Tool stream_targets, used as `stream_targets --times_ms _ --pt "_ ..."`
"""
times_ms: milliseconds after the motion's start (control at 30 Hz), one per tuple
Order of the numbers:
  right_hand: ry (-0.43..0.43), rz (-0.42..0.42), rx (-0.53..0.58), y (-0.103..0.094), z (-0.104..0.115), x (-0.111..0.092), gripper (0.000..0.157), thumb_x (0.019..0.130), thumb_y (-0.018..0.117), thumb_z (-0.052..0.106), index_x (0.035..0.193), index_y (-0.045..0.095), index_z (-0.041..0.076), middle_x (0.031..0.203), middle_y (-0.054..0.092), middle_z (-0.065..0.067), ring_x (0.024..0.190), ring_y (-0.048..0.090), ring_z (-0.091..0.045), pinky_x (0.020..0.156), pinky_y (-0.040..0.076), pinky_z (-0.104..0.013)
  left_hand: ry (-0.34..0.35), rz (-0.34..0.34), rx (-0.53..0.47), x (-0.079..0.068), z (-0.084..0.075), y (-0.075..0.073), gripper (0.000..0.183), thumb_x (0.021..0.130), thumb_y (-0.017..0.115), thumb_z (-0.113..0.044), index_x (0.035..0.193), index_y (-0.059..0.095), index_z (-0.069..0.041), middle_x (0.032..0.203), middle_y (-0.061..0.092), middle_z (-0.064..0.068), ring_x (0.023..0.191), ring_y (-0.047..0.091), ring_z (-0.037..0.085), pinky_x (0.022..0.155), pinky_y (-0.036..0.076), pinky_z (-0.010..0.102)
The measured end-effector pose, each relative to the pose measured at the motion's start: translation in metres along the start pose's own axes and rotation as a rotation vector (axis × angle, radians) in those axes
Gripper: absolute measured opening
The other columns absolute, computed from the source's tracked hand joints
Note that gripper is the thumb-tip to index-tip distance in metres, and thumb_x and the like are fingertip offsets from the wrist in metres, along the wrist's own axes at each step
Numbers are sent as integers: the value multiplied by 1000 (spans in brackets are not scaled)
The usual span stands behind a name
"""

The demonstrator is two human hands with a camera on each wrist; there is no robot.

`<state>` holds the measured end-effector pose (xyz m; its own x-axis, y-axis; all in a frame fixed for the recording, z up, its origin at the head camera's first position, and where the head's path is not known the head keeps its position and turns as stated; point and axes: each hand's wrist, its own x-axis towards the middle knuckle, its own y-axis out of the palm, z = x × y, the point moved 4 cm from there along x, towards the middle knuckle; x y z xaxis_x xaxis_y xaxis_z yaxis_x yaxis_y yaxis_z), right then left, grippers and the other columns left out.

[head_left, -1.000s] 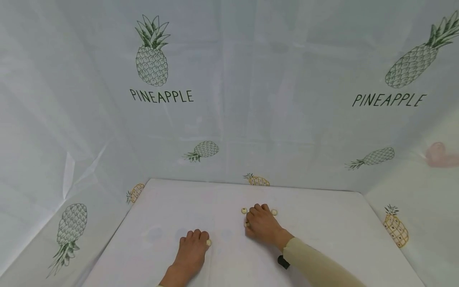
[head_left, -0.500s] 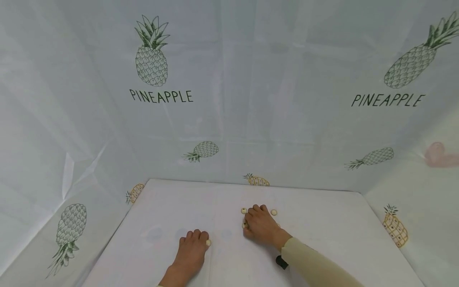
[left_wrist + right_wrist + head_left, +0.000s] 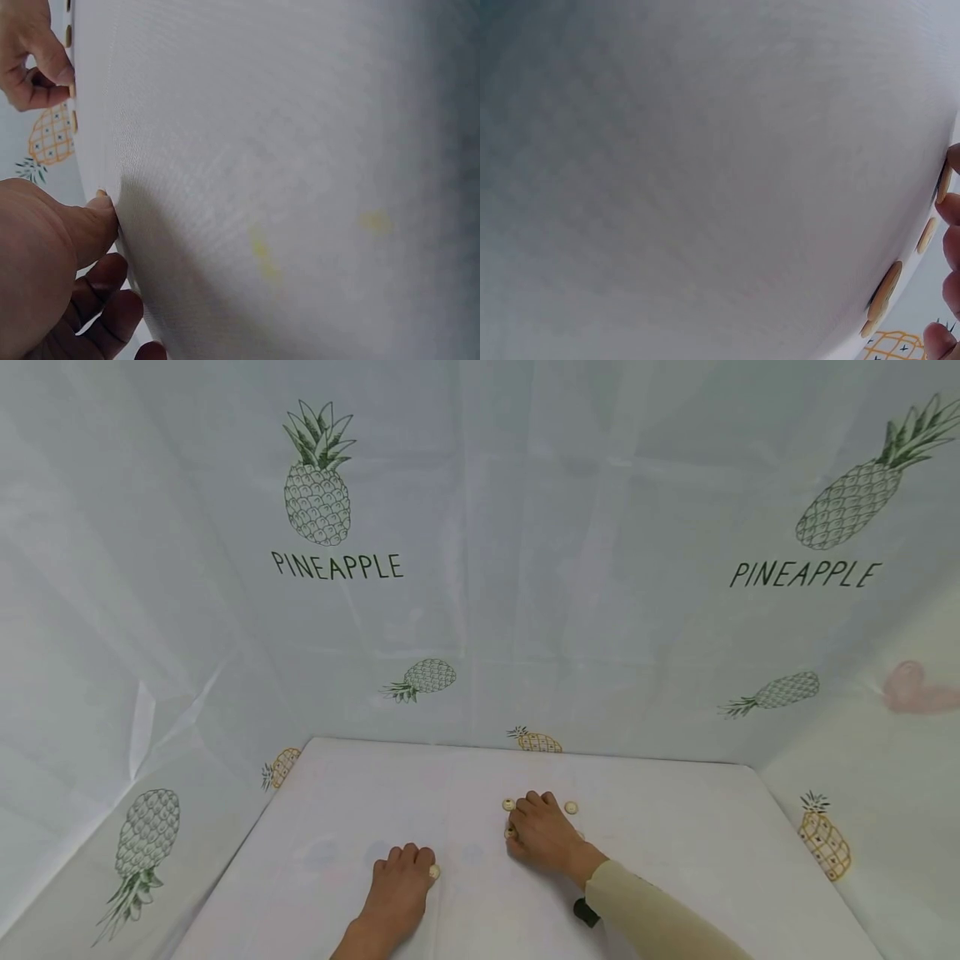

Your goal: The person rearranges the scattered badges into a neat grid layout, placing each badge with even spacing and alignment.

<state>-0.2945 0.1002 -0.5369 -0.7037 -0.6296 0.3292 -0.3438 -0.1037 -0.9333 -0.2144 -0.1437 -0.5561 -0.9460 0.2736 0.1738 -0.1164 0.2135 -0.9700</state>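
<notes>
Small round pale wooden discs with dark marks lie on the white table. My right hand [image 3: 543, 833] is toward the back of the table, and its thumb and a finger pinch one wooden disc [image 3: 945, 180]. Around that hand lie a disc [image 3: 508, 805] at its far left, another disc [image 3: 572, 807] at its far right and one disc [image 3: 580, 834] partly hidden behind the wrist. Nearer the front, my left hand [image 3: 399, 885] rests on the table with curled fingers and holds a single disc [image 3: 435, 872] by the thumb; only its edge shows in the left wrist view.
A white sheet [image 3: 525, 568] printed with pineapples hangs behind and beside the table [image 3: 660, 827]. Beneath the right sleeve [image 3: 652, 906], a small black object [image 3: 586, 912] shows near the wrist. Yellow stains [image 3: 264, 255] mark the white surface in the left wrist view.
My right hand has shifted slightly left with its disc, and the disc behind its wrist now shows a little. My left hand has stayed in place. The head view has tilted up slightly.
</notes>
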Motion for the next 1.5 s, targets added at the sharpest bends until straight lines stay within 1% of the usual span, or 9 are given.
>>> stream_targets --times_ms 133,300,667,833,1033,1167,1300,1400,1500 --pt "1 10 -13 1 0 0 20 93 75 38 88 69 19 85 59 6 85 47 -17 80 38 -36 4 -3 -1 -1 0 0 16 96 76 -21 103 64 -13 90 53 -1 79 38 15 68 39 38" --pt "2 10 -11 1 -1 -2 21 93 75 39 88 68 19 85 57 6 85 45 -17 80 37 -36 13 -12 5 -2 -2 -2 17 96 77 -21 102 63 -13 88 52 -2 77 37 15 67 37 36" --pt "-14 -16 -7 1 0 -3 18 92 77 35 89 70 19 89 62 5 87 49 -17 80 39 -36 3 12 3 -2 -5 -3 16 97 75 -22 105 64 -12 92 55 -1 79 39 15 70 39 37" --pt "-14 -29 3 2 1 -5 18 92 77 36 89 70 19 89 62 6 87 48 -17 79 39 -36 5 4 11 -3 -5 -3 17 97 76 -21 103 63 -12 91 54 -1 79 38 16 69 38 37" --pt "-20 -55 -14 -1 2 -4 21 91 78 36 88 67 18 86 59 4 85 47 -18 78 39 -36 28 -20 38 -4 -7 -6 19 97 76 -22 101 61 -11 88 50 0 79 37 18 69 38 40" --pt "18 -22 16 -5 0 -3 23 93 77 38 92 69 16 89 61 3 88 48 -19 81 39 -38 50 -50 75 -5 -7 -7 21 96 77 -21 98 59 -12 85 47 0 79 37 19 68 38 41" --pt "81 34 67 -12 -10 -7 24 97 74 37 101 71 13 97 62 2 93 48 -19 86 39 -40 49 -45 80 -2 -6 -7 21 97 77 -22 100 59 -11 87 49 0 80 38 19 69 39 41" --pt "125 52 85 -18 -22 -18 24 97 74 33 107 72 12 101 62 1 95 47 -19 87 39 -41 34 -21 69 -2 -6 -6 20 98 75 -22 104 61 -10 90 51 1 81 38 19 70 39 41" --pt "163 36 94 -24 -37 -34 23 96 75 31 107 72 11 100 62 1 95 47 -20 88 40 -42 25 -9 65 -2 -7 -7 19 98 74 -21 106 62 -9 92 54 2 82 39 19 71 41 43"
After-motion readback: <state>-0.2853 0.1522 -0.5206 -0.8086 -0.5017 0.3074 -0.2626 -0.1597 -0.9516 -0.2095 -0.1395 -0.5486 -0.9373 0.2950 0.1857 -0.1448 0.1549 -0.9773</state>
